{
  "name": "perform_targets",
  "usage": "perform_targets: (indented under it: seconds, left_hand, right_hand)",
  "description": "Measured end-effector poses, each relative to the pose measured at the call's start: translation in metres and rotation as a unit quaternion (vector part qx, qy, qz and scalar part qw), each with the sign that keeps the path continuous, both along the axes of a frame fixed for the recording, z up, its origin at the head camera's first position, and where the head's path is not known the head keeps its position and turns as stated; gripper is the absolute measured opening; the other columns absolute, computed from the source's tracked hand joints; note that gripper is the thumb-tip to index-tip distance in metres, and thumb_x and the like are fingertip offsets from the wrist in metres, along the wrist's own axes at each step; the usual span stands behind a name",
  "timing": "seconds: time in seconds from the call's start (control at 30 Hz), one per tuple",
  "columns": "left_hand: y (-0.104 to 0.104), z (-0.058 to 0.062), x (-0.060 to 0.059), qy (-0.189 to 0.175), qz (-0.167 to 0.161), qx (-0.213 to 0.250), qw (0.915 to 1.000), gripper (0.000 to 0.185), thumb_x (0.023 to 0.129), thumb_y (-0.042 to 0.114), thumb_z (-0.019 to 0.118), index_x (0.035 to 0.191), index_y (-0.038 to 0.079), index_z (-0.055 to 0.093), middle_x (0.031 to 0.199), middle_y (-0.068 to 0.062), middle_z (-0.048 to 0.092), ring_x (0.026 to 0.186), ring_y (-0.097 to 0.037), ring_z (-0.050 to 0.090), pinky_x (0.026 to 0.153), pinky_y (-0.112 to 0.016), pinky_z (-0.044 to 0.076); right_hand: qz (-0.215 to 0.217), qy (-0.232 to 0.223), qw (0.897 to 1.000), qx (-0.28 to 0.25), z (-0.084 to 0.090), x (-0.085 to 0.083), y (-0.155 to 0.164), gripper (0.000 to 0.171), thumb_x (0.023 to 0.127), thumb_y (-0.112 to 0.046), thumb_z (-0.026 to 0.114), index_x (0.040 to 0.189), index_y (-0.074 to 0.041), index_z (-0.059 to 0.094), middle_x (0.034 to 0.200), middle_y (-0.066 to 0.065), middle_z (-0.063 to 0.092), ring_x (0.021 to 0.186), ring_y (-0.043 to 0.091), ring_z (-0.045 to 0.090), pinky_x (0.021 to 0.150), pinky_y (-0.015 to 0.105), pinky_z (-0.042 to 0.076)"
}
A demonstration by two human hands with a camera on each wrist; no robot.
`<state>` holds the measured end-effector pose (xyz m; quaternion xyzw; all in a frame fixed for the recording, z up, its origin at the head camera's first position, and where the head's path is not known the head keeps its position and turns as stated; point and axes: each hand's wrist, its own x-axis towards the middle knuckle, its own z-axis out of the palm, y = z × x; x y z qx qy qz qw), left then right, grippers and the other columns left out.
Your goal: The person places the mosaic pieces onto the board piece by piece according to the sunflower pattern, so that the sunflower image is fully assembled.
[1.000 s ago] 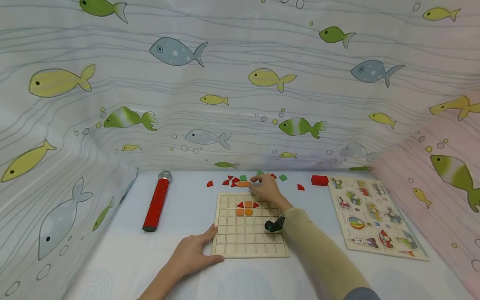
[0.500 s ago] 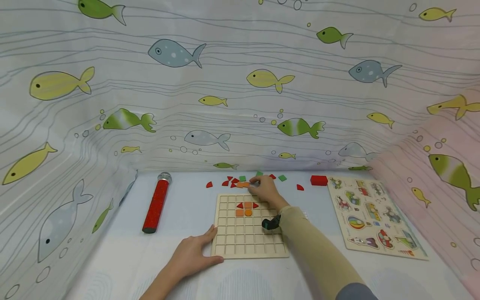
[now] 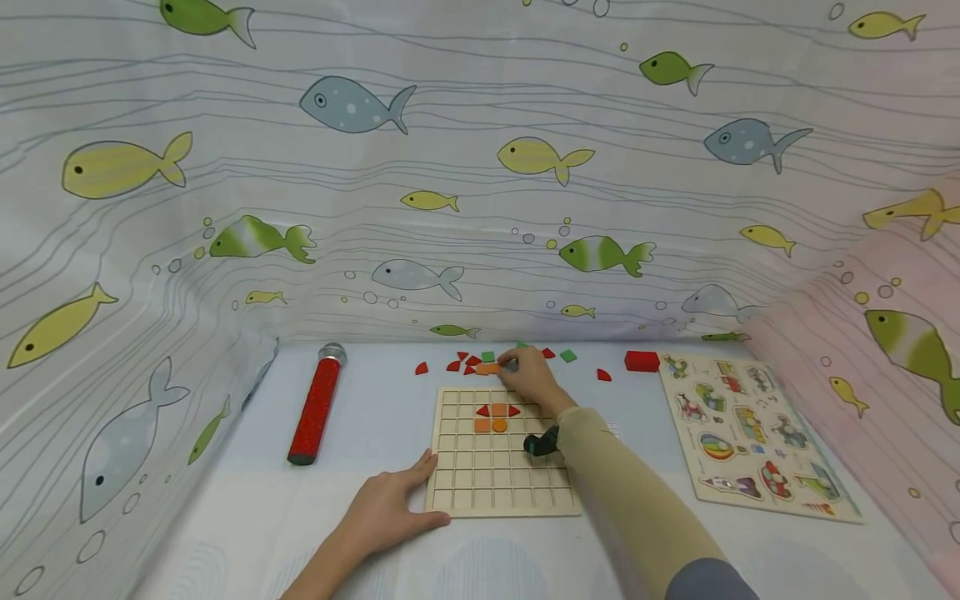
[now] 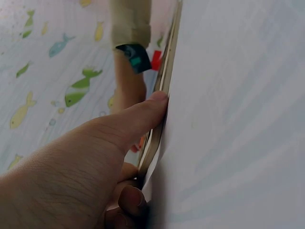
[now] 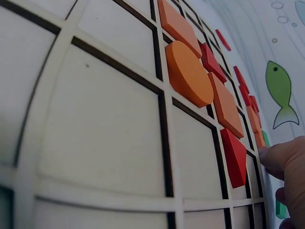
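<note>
Right hand [image 3: 528,377] is out past the far edge of the wooden grid board [image 3: 501,487], fingertips down among the loose tiles, right at the orange tile [image 3: 487,368] lying just beyond the board. Whether the fingers have actually pinched it, I cannot tell; they curl over the spot and hide the contact. Left hand [image 3: 390,504] lies flat on the table, fingers relaxed, thumb pressed against the board's near-left edge, bracing it.

On the board, a small cluster sits in the upper middle cells: an orange square [image 5: 180,24], an orange round piece [image 5: 188,74], red pieces either side. Red and green tiles [image 3: 567,356] are scattered close together around the orange one.

The risks, as I judge them: the loose tiles are packed tight, so a sweeping finger could drag a red neighbour along or flick one away. The sleeve [image 3: 622,492] crosses the board's right side, and a low forearm on the way back could nudge the seated pieces out of their cells. If the left thumb eases off, the board may slide.

Off to the sides: a red glitter microphone [image 3: 317,408], a red block [image 3: 641,361], a picture peg puzzle [image 3: 750,433].
</note>
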<state>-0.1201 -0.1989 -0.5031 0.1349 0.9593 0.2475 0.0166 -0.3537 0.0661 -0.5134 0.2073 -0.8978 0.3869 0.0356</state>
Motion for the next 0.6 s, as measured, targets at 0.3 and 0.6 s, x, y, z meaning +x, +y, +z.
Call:
perform_targets:
  seconds: [0.3, 0.6]
  left_hand:
    - [0.0004, -0.0009, -0.0006, -0.003, 0.002, 0.002, 1.0, 0.096, 0.079, 0.064, 0.086, 0.153, 0.01, 0.058, 0.158, -0.001, 0.055, 0.126, -0.029, 0.069, 0.101, -0.049, 0.058]
    - [0.0007, 0.0004, -0.0013, -0.003, 0.002, 0.001, 1.0, 0.096, 0.079, 0.064, 0.086, 0.153, 0.01, 0.058, 0.157, -0.001, 0.056, 0.127, -0.029, 0.069, 0.101, -0.049, 0.058]
  right_hand:
    - [0.008, 0.013, 1.0, 0.019, 0.003, 0.0013, -0.0014, 0.022, 0.099, -0.014, 0.077, 0.117, -0.003, 0.08, 0.121, 0.013, 0.077, 0.117, 0.033, 0.065, 0.101, 0.05, 0.053]
    - [0.019, 0.056, 0.998, 0.008, 0.006, 0.0077, 0.0004, 0.017, 0.098, -0.013, 0.078, 0.111, -0.003, 0.082, 0.116, 0.013, 0.078, 0.114, 0.034, 0.067, 0.103, 0.055, 0.053]
